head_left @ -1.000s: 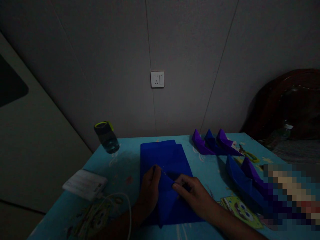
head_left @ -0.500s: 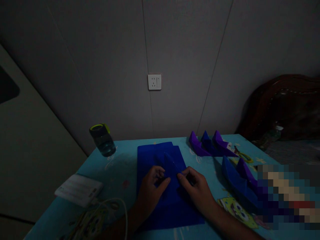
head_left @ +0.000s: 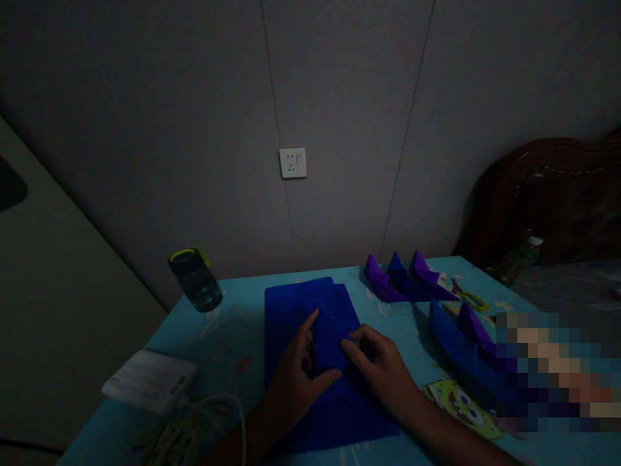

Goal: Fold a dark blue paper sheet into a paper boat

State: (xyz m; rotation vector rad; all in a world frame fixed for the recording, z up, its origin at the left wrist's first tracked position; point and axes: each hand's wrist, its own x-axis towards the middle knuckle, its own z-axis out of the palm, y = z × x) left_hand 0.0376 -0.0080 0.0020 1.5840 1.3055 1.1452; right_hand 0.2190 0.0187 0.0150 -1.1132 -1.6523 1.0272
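Note:
A piece of folded blue paper [head_left: 330,343] with a pointed top is held above blue sheets [head_left: 291,301] lying on the table. My right hand [head_left: 378,359] pinches its right edge between thumb and fingers. On the other side, my left hand [head_left: 301,372] grips the paper, index finger stretched up along the left edge and thumb across the lower part. Its other fingers are curled and partly hidden. Blue on blue in dim light makes the folds hard to make out.
Purple and blue paper boats [head_left: 420,278] stand at the back right, with a blue paper boat [head_left: 451,353] nearer. At left are a water bottle [head_left: 196,281] and a white power bank [head_left: 150,382] with a cable. Yellow-handled scissors [head_left: 470,299] lie at far right.
My left hand has opened wider, its index finger now stretched up the paper's left edge and its thumb lower. My right hand keeps its pinch. The view has shifted slightly.

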